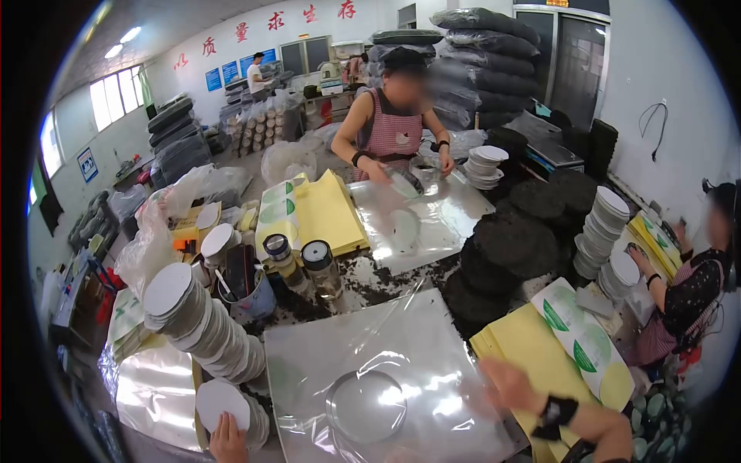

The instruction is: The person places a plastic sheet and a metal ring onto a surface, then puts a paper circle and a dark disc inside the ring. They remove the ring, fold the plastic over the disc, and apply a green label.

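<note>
My left hand [228, 441] lies at the front edge of a short stack of white round discs [221, 405], its fingertips stretched over the top disc. Its thumb is not visible. Before me lies a stack of clear plastic sheets [309, 386], shiny and loosely wrinkled, with a round ring-like outline [367, 407] showing on it. Smeared by motion, my right hand [505, 390] hovers over the sheets' right edge beside a yellow paper stack [532, 347]; its fingers cannot be made out. A black band [554, 417] circles that wrist.
Tall white disc stacks [202, 324] stand at left, near a bucket of tools [251, 293] and glass jars [318, 266]. Dark round pads [513, 247] are piled at right. A co-worker [397, 123] handles sheets opposite; another person [695, 285] works at far right.
</note>
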Action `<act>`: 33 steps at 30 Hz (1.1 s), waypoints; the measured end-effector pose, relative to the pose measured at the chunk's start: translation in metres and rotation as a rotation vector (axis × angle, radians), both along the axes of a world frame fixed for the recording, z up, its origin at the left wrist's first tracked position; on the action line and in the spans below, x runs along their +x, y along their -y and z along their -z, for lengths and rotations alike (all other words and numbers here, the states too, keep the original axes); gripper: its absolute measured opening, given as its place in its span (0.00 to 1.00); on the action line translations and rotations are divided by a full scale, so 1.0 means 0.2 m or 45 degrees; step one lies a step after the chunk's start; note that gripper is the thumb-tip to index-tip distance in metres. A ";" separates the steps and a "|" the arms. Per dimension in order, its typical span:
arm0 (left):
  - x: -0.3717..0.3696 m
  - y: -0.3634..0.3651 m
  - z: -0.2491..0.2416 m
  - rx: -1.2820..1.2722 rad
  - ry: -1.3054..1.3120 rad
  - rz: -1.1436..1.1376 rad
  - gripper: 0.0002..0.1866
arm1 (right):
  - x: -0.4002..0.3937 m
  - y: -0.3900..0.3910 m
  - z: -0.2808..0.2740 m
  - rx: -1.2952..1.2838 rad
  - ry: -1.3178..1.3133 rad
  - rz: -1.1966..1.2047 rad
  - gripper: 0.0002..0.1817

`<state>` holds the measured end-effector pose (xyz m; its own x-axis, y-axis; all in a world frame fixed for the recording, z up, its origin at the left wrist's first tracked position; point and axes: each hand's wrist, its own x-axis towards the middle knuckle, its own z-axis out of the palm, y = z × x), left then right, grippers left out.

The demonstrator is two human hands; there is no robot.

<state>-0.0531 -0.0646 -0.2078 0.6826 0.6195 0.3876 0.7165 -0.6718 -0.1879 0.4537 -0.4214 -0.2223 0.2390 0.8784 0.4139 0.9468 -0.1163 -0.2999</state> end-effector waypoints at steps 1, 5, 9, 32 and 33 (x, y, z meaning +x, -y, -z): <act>0.05 0.03 -0.08 -0.029 -0.032 -0.018 0.22 | 0.19 -0.17 -0.07 0.057 0.043 0.165 0.35; 0.06 0.09 -0.05 -0.176 0.048 -0.132 0.21 | 0.98 -0.56 -0.03 -0.036 0.652 0.680 0.43; 0.18 0.15 -0.11 0.117 0.270 -0.037 0.07 | 1.20 -0.59 0.15 -0.007 0.393 0.878 0.34; 0.79 0.65 0.22 -0.609 0.463 0.930 0.16 | -0.59 -0.51 -0.05 0.265 -0.272 -0.352 0.21; 0.70 0.65 0.19 -0.683 0.419 1.000 0.17 | -0.64 -0.51 -0.01 0.121 -0.093 -0.511 0.26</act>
